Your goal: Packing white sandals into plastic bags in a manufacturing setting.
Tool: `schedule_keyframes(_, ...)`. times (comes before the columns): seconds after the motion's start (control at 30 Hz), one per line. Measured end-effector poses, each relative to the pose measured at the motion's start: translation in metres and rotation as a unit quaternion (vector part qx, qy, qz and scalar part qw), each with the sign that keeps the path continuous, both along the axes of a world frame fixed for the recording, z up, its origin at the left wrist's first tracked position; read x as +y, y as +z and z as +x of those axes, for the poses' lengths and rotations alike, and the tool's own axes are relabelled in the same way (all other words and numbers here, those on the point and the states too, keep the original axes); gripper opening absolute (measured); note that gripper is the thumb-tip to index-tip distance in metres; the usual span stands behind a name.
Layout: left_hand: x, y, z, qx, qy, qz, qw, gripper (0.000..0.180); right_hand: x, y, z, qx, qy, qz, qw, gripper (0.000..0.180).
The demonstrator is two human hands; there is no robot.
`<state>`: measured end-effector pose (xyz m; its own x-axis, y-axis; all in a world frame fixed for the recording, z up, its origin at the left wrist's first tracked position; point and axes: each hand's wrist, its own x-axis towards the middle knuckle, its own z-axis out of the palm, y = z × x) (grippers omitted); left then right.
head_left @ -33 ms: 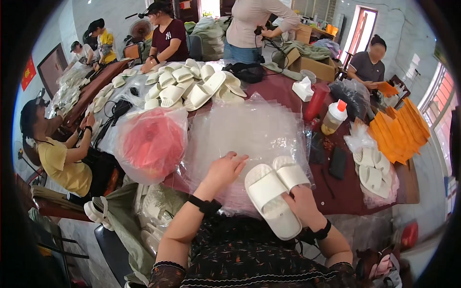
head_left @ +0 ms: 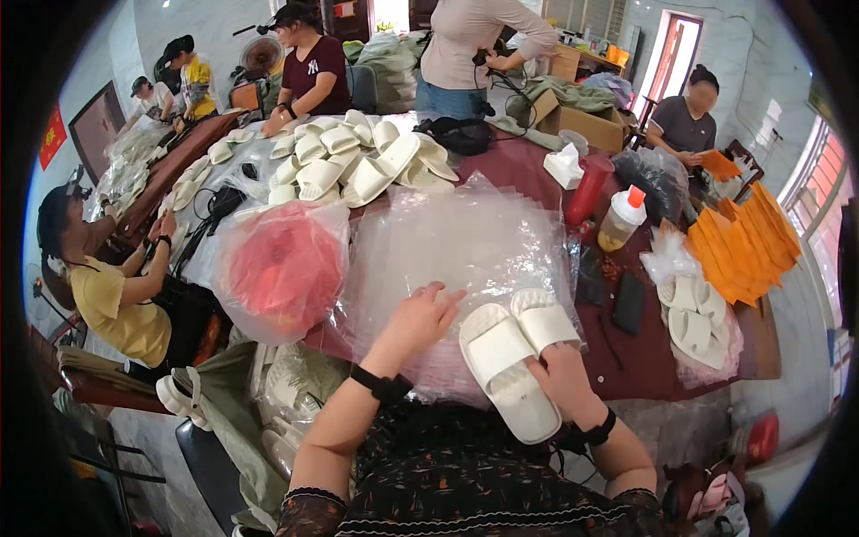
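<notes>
A pair of white slide slippers (head_left: 512,369) is in my right hand (head_left: 564,380), its fingers closed round their inner sides near the straps. The slippers lie side by side, soles tilted, over the near right part of a stack of clear plastic bags (head_left: 452,237). On that stack rests my left hand (head_left: 419,318), fingers stretched out and holding nothing. Left of the bags sits a clear plastic bag with pink-red contents (head_left: 284,264). Behind it rises a heap of white slippers (head_left: 335,157).
On the right stand a red cylinder (head_left: 591,190), a bottle with an orange cap (head_left: 622,219), a tissue pack (head_left: 564,167) and a dark phone-like case (head_left: 629,302). Farther right are bagged slippers (head_left: 696,327) and orange sheets (head_left: 743,242). Several other people work around the table.
The slippers in my right hand have shifted very slightly. My left hand stays almost in place over the bags.
</notes>
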<state>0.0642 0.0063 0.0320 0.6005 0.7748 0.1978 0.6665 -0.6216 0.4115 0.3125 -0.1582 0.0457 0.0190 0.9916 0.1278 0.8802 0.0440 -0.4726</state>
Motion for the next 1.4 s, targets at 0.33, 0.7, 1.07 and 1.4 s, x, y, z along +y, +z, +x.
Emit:
schedule_keyframes(0.33, -0.028, 0.022, 0.015, -0.091, -0.186, 0.173, 0.963, 0.046, 0.035, -0.002, -0.027, -0.008, 0.042, 0.142, 0.989, 0.031)
schedule_keyframes(0.7, -0.039, 0.039, 0.012, -0.171, -0.293, 0.039, 0.94, 0.043, 0.141, -0.039, -0.055, 0.006, 0.023, 0.239, 0.971, 0.027)
schedule_keyframes(1.07, -0.034, 0.016, -0.038, -0.189, -0.161, 0.052, 0.967, 0.061, 0.155, -0.051, -0.079, 0.052, 0.014, 0.246, 0.968, 0.045)
schedule_keyframes(1.4, -0.071, -0.009, -0.082, -0.182, -0.033, -0.006, 0.983, 0.09, 0.002, -0.011, -0.022, 0.208, 0.012, 0.104, 0.972, 0.017)
